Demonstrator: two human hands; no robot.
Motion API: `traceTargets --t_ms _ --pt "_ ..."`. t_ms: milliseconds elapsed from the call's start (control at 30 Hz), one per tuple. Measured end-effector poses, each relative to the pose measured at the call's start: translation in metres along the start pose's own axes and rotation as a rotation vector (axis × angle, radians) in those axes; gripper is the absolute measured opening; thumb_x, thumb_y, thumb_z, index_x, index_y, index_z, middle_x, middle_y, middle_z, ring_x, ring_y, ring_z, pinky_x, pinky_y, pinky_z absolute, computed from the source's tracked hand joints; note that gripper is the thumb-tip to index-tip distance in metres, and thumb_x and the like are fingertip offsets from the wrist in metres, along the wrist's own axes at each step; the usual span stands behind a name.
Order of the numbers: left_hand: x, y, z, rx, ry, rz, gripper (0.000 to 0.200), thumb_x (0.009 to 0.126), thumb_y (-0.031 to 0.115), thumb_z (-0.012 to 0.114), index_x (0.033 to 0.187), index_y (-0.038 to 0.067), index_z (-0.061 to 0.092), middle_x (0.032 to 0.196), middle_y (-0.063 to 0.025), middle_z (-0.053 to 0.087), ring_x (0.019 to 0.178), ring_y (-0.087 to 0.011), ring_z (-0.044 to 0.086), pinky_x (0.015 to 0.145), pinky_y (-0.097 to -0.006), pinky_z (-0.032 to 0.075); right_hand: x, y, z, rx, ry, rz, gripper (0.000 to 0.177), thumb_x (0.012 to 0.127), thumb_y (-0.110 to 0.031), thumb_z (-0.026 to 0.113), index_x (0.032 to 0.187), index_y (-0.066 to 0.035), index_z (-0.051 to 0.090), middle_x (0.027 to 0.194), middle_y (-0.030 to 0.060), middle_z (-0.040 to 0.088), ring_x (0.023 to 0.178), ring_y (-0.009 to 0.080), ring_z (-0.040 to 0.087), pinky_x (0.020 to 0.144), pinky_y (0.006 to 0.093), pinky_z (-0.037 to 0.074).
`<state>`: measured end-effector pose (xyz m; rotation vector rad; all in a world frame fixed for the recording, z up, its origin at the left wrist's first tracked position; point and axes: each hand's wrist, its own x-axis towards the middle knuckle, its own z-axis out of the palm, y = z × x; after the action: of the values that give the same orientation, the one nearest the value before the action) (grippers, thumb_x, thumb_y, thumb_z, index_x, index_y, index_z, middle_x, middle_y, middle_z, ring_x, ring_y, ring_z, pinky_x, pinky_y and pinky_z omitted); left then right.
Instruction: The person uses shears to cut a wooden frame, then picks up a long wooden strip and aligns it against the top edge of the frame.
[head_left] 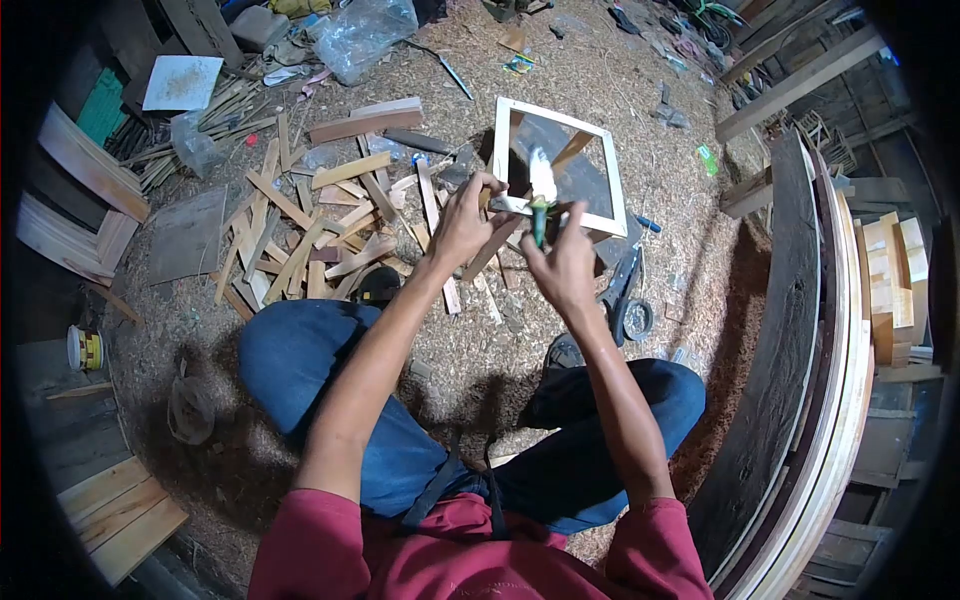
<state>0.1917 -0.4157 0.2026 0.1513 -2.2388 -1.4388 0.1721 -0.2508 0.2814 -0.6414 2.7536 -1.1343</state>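
A small box-shaped wooden frame [612, 170] with a pale square rim stands on the floor in front of me. My left hand [465, 225] is closed at the near left corner of the frame, fingers on its rim. In my right hand [565, 262], by the near side, is a green-handled tool [540, 222]. A blurred white part extends from the handle over the frame's opening; its kind cannot be made out. Beneath the frame lies a dark flat sheet [575, 160].
Wood offcuts [300, 230] lie heaped to the left, with a saw-like dark blade [418, 142] behind them. A roll of tape [637, 320] sits right of my foot. Long planks [770, 370] stand along the right side. Wood shavings cover the floor.
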Motion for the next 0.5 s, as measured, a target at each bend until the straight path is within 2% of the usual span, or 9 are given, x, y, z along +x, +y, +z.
traceTargets --t_ms 33,67,133,200,300,333,400,467,500 --pt "0.001 -0.001 0.001 -0.014 0.046 0.097 0.040 0.076 0.002 0.075 0.105 0.006 0.048 0.104 -0.0151 0.065 0.100 -0.0327 0.065 0.082 -0.0413 0.052 0.002 0.014 0.005 -0.221 -0.127 -0.039 0.051 0.081 -0.021 0.068 0.113 -0.002 0.033 0.075 0.0193 0.062 0.062 0.0290 0.062 0.059 0.0431 0.049" --pt "0.003 -0.001 0.003 -0.015 0.051 0.104 0.040 0.076 0.002 0.075 0.105 0.006 0.048 0.104 -0.0151 0.065 0.100 -0.0327 0.065 0.082 -0.0413 0.052 0.006 0.027 0.010 -0.191 -0.086 -0.061 0.053 0.080 -0.024 0.070 0.112 -0.001 0.034 0.075 0.0180 0.063 0.064 0.0269 0.062 0.059 0.0425 0.049" --pt "0.000 0.001 0.002 -0.019 0.016 0.021 0.039 0.075 0.002 0.074 0.104 0.005 0.048 0.106 -0.0117 0.064 0.105 -0.0287 0.063 0.090 -0.0384 0.049 0.014 0.012 -0.010 -0.089 -0.180 -0.002 0.053 0.078 -0.021 0.072 0.112 -0.002 0.036 0.072 0.0242 0.061 0.065 0.0426 0.063 0.061 0.0487 0.050" --pt "0.000 0.001 0.000 0.018 -0.035 -0.067 0.037 0.077 0.002 0.073 0.103 0.006 0.048 0.110 -0.0124 0.064 0.106 -0.0290 0.063 0.089 -0.0391 0.049 0.014 -0.002 -0.020 0.000 -0.068 -0.032 0.050 0.079 -0.020 0.070 0.111 -0.001 0.037 0.070 0.0231 0.061 0.063 0.0402 0.063 0.060 0.0469 0.049" --pt "0.000 -0.003 0.000 0.009 -0.024 0.016 0.036 0.078 0.003 0.073 0.103 0.006 0.048 0.109 -0.0125 0.065 0.106 -0.0290 0.063 0.090 -0.0396 0.049 0.010 -0.005 -0.012 0.098 0.110 -0.023 0.051 0.081 -0.018 0.067 0.114 0.001 0.034 0.067 0.0214 0.060 0.061 0.0385 0.063 0.060 0.0448 0.050" --pt "0.001 -0.005 0.001 0.010 -0.016 0.017 0.036 0.078 0.003 0.073 0.103 0.006 0.048 0.108 -0.0123 0.066 0.107 -0.0289 0.063 0.091 -0.0395 0.049 0.007 0.005 -0.004 0.007 0.041 0.002 0.053 0.082 -0.018 0.067 0.117 0.002 0.032 0.068 0.0224 0.060 0.059 0.0392 0.063 0.058 0.0441 0.051" --pt "0.001 -0.003 0.001 -0.048 0.003 0.000 0.035 0.078 0.003 0.073 0.103 0.006 0.048 0.106 -0.0120 0.066 0.107 -0.0295 0.063 0.093 -0.0394 0.049 0.005 0.016 0.006 -0.141 -0.064 -0.121 0.050 0.081 -0.018 0.067 0.113 0.001 0.033 0.069 0.0239 0.061 0.062 0.0408 0.064 0.058 0.0450 0.051" --pt "0.003 -0.009 0.003 -0.028 0.043 0.101 0.036 0.078 0.005 0.073 0.104 0.007 0.047 0.104 -0.0147 0.064 0.102 -0.0323 0.064 0.083 -0.0428 0.051 0.011 0.011 -0.004 -0.179 -0.083 -0.068 0.049 0.081 -0.019 0.068 0.111 0.001 0.034 0.072 0.0255 0.062 0.069 0.0426 0.064 0.062 0.0467 0.050" --pt "0.003 -0.006 0.000 0.020 0.028 0.079 0.036 0.078 0.005 0.073 0.104 0.007 0.047 0.103 -0.0146 0.064 0.100 -0.0323 0.064 0.082 -0.0424 0.051 0.014 0.003 -0.013 -0.109 -0.109 -0.019 0.052 0.082 -0.021 0.069 0.115 0.000 0.034 0.074 0.0233 0.062 0.066 0.0355 0.062 0.061 0.0441 0.050"
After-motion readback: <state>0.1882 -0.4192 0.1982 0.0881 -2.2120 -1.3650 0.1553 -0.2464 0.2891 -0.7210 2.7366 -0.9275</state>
